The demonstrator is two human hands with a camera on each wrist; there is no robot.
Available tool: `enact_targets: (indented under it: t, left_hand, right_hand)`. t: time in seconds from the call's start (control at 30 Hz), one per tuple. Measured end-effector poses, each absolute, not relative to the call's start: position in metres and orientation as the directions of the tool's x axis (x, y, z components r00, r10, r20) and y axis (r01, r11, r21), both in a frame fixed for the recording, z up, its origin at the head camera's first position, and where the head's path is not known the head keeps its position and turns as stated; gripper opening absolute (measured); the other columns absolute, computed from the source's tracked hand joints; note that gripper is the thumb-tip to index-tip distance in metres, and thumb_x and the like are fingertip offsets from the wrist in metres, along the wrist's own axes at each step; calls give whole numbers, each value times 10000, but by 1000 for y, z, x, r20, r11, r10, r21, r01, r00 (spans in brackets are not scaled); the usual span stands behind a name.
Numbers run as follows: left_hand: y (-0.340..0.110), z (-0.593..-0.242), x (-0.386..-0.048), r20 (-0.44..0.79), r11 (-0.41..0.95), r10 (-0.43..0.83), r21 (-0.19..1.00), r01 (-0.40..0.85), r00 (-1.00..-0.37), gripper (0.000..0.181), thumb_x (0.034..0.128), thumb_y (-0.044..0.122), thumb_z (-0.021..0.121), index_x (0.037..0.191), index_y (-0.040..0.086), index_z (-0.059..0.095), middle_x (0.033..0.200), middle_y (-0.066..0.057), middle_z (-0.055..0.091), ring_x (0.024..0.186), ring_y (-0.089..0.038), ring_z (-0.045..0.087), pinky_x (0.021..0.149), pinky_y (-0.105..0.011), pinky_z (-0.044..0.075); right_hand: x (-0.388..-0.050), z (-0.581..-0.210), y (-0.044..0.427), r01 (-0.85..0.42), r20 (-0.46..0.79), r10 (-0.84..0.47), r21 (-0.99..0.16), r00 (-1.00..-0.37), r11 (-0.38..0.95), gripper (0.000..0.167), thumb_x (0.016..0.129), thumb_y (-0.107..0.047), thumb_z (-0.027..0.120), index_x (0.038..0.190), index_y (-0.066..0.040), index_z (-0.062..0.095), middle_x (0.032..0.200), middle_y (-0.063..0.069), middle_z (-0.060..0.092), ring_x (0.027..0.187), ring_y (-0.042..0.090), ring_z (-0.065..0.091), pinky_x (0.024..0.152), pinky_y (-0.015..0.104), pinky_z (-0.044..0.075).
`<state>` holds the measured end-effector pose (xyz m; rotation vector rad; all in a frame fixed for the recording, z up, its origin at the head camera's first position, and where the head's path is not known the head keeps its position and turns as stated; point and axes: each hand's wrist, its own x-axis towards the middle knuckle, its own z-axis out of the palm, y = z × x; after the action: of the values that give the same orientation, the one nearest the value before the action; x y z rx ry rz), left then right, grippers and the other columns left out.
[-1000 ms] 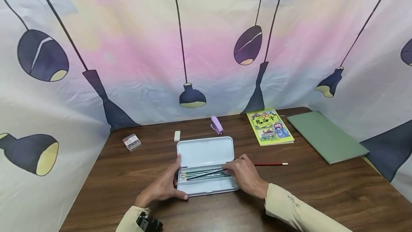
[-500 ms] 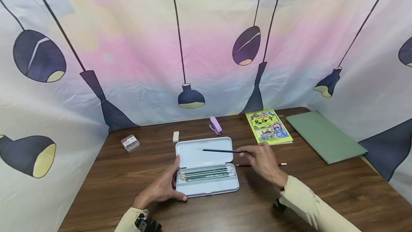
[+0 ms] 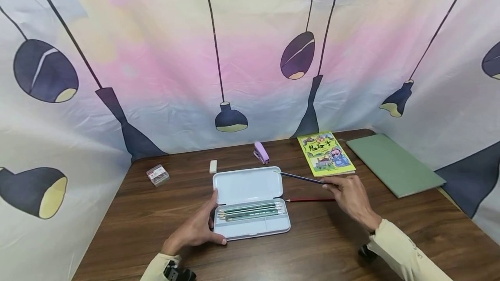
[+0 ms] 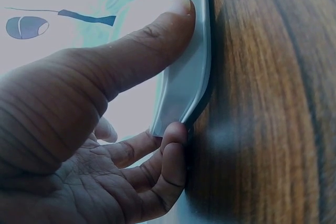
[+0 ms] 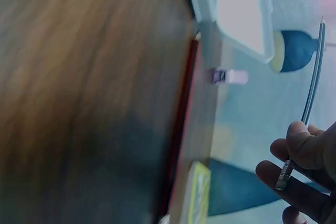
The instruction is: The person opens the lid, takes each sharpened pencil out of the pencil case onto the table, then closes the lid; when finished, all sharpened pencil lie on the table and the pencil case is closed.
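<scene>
A white pencil case (image 3: 258, 228) lies with its lid raised, and several green pencils (image 3: 250, 211) rest in its rear compartment. My left hand (image 3: 197, 224) grips the case's left end. In the left wrist view its thumb (image 4: 157, 45) lies along the case wall while the fingers bend round the corner. To the right of the lid, my right hand (image 3: 351, 196) pinches a dark pencil (image 3: 300, 178) near its rear end, the tip pointing left, held above the table. Below it on the table lies a red pencil (image 3: 308, 200), its right end hidden by the hand in the head view.
Behind the case are a white eraser (image 3: 213, 166) and a purple stapler (image 3: 261, 153). A small clear box (image 3: 158, 175) sits at the left. A yellow book (image 3: 326, 154) and a green folder (image 3: 395, 166) lie at the back right. A printed cloth (image 3: 175, 55) hangs behind the table.
My right hand has lifted the dark pencil out of the case and carried it right, over the red pencil. The left hand has stayed at the case.
</scene>
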<state>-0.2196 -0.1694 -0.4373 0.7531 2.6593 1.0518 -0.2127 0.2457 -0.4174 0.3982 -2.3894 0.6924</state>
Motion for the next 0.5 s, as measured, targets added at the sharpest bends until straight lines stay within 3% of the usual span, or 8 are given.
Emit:
enact_targets:
  t: [0.07, 0.13, 0.5]
  left_hand:
    - [-169, -437, -220, 17, 618, 520, 682, 390, -854, 1290, 548, 346, 862, 1452, 26, -1, 1330, -178, 336, 686, -133, 461, 579, -234, 414]
    - [-169, -438, -220, 27, 611, 525, 683, 399, -850, 1286, 552, 345, 861, 1449, 14, 1, 1336, -187, 331, 689, -129, 460, 582, -232, 414]
    - [-169, -437, -220, 28, 605, 533, 687, 404, -846, 1288, 557, 351, 858, 1447, 9, -8, 1387, -197, 269, 722, -133, 456, 595, -231, 419]
  right_hand:
    - [-210, -422, 254, -423, 618, -114, -381, -778, 822, 144, 714, -50, 749, 839, -119, 741, 632, -11, 653, 394, -16, 248, 373, 205, 237]
    - [-208, -426, 261, -411, 610, -113, -374, -784, 831, 145, 713, -42, 746, 837, -118, 739, 602, -27, 641, 384, -29, 223, 370, 196, 231]
    - [-199, -438, 283, -346, 557, -130, -302, -820, 888, 167, 658, -50, 787, 798, -126, 738, 720, -14, 681, 499, 17, 463, 446, 219, 347]
